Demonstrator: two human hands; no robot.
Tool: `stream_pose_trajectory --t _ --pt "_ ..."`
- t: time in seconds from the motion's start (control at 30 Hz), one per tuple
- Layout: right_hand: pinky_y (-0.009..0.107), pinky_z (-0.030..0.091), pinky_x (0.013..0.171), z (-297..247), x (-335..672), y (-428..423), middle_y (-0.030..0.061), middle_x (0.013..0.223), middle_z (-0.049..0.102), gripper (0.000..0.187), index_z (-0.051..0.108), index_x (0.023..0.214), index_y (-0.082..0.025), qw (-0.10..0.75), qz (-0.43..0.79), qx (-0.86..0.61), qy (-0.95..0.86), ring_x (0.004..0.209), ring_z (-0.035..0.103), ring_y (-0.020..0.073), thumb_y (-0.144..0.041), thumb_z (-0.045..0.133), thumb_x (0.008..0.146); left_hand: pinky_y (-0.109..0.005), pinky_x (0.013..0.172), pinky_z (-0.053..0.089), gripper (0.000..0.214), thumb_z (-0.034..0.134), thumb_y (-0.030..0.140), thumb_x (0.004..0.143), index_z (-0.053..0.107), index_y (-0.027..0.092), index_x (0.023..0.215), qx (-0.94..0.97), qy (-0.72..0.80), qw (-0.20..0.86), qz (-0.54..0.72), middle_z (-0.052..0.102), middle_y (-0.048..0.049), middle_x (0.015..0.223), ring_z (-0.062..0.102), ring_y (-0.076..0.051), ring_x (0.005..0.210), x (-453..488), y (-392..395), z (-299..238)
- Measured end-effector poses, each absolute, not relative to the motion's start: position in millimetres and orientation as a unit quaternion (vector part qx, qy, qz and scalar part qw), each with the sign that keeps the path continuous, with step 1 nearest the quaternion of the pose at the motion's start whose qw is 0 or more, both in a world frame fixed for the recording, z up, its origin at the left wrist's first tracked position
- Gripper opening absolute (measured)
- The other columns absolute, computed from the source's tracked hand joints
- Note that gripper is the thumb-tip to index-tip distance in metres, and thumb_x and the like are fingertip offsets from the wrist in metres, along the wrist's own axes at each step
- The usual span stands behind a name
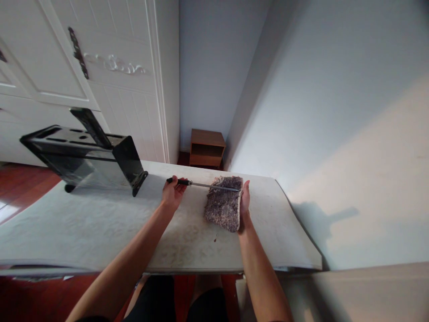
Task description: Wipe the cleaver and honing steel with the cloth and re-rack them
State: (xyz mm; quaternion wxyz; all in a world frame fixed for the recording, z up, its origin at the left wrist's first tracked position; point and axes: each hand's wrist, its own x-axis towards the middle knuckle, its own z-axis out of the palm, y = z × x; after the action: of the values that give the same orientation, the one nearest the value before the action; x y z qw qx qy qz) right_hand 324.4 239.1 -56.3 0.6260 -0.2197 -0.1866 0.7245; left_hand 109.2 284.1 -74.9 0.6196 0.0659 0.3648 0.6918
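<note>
Grasping the rod (pixel 203 184) by its black handle in the left hand (pixel 174 191), with fingers closed around it. Bearing the cloth (pixel 223 210) at its right edge with the right hand (pixel 246 203), with thumb free and fingers mostly hidden; cannot tell how far closed. Already across the upper cloth, with shaft exposed, not wrapped: probably partway through wiping. Cannot tell wiped steel from unwiped. Not resting on the table (pixel 110 228), nor in the block (pixel 83 154) off to the left, beside a dark handle (pixel 92 127) jutting up.
</note>
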Motion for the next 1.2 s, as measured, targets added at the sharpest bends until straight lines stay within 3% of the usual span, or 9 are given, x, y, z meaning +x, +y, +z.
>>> stream_pose_trajectory --t 0.1,0.23,0.43,0.77,1.03,1.2 --pt "0.041 0.053 0.072 -53 324 235 0.0095 0.095 0.067 0.074 0.064 0.11 -0.018 0.615 0.729 -0.216 -0.211 0.085 0.063 0.0237 -0.081 0.035 0.084 -0.023 0.062 0.056 0.01 0.053 0.011 0.086 0.05 0.018 0.08 0.053 0.357 0.633 0.684 0.065 -0.0033 0.075 0.068 -0.016 0.071 107 284 -74" --pt "0.039 0.054 0.081 -56 322 236 0.0057 0.114 0.066 0.053 0.062 0.116 -0.023 0.672 0.689 -0.169 -0.213 0.094 0.063 0.0205 -0.065 0.042 0.091 -0.023 0.062 0.057 0.009 0.054 0.011 0.087 0.05 0.017 0.08 0.051 0.352 0.635 0.686 0.065 -0.0037 0.076 0.069 -0.017 0.073 105 286 -75" --pt "0.046 0.05 0.097 -64 324 243 -0.0016 0.129 0.061 0.036 0.061 0.121 -0.028 0.681 0.688 -0.144 -0.206 0.121 0.057 0.0214 -0.045 0.043 0.095 -0.025 0.065 0.058 0.011 0.05 0.009 0.087 0.05 0.017 0.08 0.055 0.337 0.646 0.683 0.066 -0.0035 0.076 0.07 -0.017 0.074 107 284 -75" --pt "0.048 0.044 0.105 -59 320 237 -0.0057 0.129 0.061 0.033 0.063 0.118 -0.031 0.682 0.694 -0.137 -0.184 0.123 0.055 0.0227 -0.047 0.045 0.097 -0.029 0.071 0.059 0.013 0.05 0.005 0.086 0.052 0.017 0.081 0.038 0.328 0.656 0.679 0.067 -0.0029 0.082 0.07 -0.018 0.081 110 284 -78" --pt "0.05 0.042 0.106 -54 316 234 -0.0045 0.131 0.06 0.049 0.061 0.122 -0.03 0.674 0.702 -0.148 -0.176 0.127 0.051 0.026 -0.06 0.03 0.098 -0.032 0.071 0.061 0.017 0.05 0.001 0.083 0.051 0.017 0.085 0.051 0.317 0.64 0.698 0.066 -0.0024 0.083 0.07 -0.021 0.084 106 285 -73" --pt "0.046 0.042 0.107 -55 316 235 -0.0005 0.136 0.057 0.055 0.06 0.122 -0.026 0.69 0.688 -0.162 -0.156 0.127 0.052 0.0225 -0.062 0.027 0.097 -0.032 0.069 0.062 0.016 0.05 0.003 0.084 0.051 0.018 0.088 0.057 0.32 0.631 0.704 0.066 -0.0026 0.084 0.071 -0.021 0.083 103 286 -69"
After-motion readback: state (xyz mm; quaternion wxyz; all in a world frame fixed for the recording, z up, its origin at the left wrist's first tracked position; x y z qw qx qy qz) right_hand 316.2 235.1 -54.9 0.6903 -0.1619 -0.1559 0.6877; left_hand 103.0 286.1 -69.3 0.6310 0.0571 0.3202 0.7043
